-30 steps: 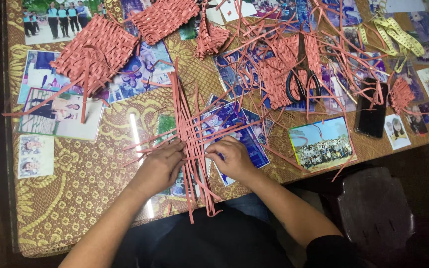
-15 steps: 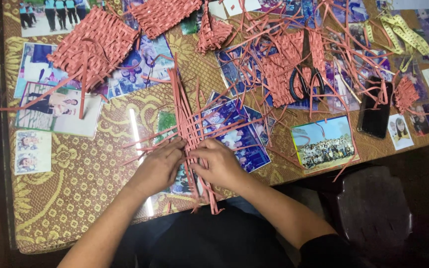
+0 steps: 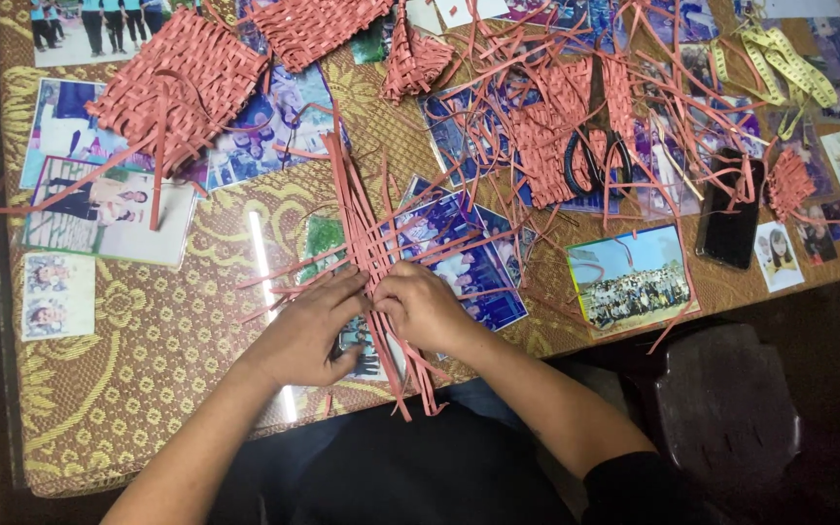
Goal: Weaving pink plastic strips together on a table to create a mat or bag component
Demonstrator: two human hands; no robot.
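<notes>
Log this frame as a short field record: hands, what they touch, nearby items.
left hand: flat on crossing pink strips, fingers spread
right hand: pinching the same strips beside the left hand
work piece: long pink strips laid lengthwise, a few woven across
surface: glass-topped table over gold patterned cloth, photos beneath
nearby: woven pink mat, black-handled scissors, dark phone, yellow tape measure

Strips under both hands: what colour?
Salmon pink, plain with no print. The strips under the left hand and right hand show in the head view.
</notes>
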